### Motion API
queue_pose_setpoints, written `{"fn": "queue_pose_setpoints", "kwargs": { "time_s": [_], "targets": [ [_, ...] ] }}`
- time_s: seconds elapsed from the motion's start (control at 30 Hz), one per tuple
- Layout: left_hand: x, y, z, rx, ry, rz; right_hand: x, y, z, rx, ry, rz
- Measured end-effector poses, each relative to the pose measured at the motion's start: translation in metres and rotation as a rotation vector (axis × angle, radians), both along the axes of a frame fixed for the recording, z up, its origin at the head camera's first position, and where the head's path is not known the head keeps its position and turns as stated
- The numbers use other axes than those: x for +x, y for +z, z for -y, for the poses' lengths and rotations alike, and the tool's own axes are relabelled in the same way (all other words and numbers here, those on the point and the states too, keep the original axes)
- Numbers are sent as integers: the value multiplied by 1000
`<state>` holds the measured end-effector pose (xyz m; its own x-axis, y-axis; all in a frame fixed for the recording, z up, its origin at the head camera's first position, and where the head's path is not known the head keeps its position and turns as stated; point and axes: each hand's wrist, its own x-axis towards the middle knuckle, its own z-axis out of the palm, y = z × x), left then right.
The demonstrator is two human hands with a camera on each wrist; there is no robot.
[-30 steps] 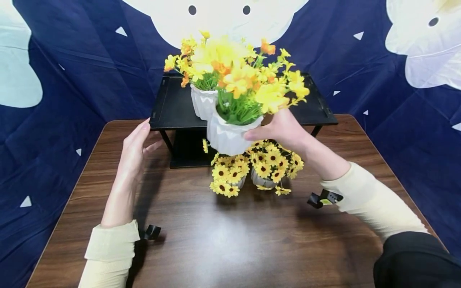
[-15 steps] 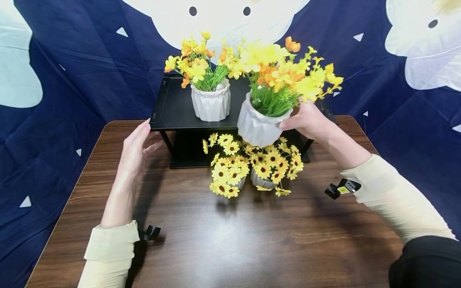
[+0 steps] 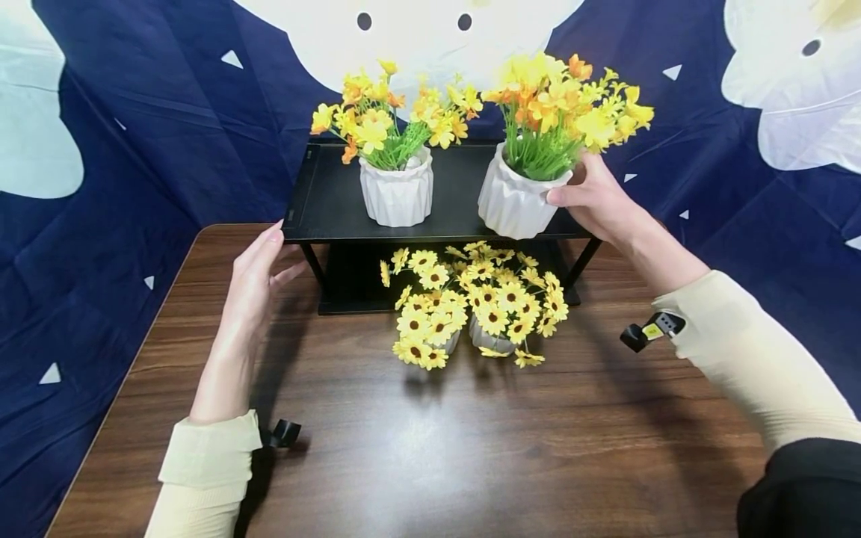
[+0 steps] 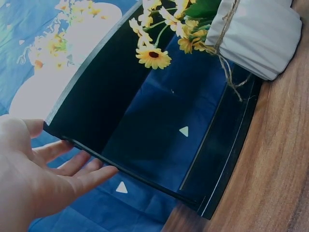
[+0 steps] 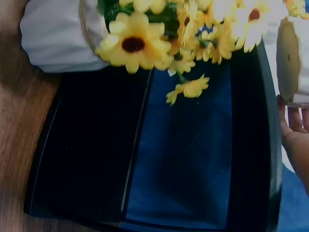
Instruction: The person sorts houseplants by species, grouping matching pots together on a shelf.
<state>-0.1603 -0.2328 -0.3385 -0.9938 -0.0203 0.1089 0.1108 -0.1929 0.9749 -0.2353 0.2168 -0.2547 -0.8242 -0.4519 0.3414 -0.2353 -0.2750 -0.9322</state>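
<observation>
My right hand [image 3: 602, 200] grips a white fluted flowerpot [image 3: 516, 196] by its right side, thumb on the near wall. Yellow and orange flowers [image 3: 558, 104] fill this pot, which tilts over the right part of a black two-tier shelf [image 3: 454, 205]; its underside shows in the right wrist view. A similar flowerpot [image 3: 397, 198] with yellow and orange flowers stands upright on the top board, farther left. At the shelf's left front corner, my left hand [image 4: 36, 174] holds the board's edge, thumb above and extended fingers below along the side.
Two pots of yellow dark-centred daisies [image 3: 430, 321] [image 3: 511, 306] stand on the wooden table [image 3: 403, 448] before the shelf, their blooms overlapping its lower tier. Dark blue cloth [image 3: 155, 134] with white figures hangs behind and at both sides.
My right hand has carried its flowerpot rightward and back, away from the other upper pot, to over the shelf's right part. My left hand has stayed at the shelf's corner.
</observation>
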Motion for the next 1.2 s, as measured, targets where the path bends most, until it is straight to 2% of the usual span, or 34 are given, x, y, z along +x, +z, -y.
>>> {"fn": "queue_pose_setpoints", "kwargs": {
  "time_s": [0.2,0.33,0.5,0.67,0.93,1.2],
  "targets": [
    [0,1,0,11,2,-3,-12,-3,0,-32,-29,19],
    [0,0,-1,7,0,-2,-16,-6,0,-12,-68,36],
    [0,0,-2,10,-2,-7,-19,-9,0,-38,-97,77],
    [-1,0,-1,35,7,-4,-21,-8,3,-12,-122,90],
    [-1,0,0,19,12,-3,-26,-10,6,78,-169,118],
    [-3,0,-1,8,7,0,-26,-11,5,58,-180,118]
  ]
}}
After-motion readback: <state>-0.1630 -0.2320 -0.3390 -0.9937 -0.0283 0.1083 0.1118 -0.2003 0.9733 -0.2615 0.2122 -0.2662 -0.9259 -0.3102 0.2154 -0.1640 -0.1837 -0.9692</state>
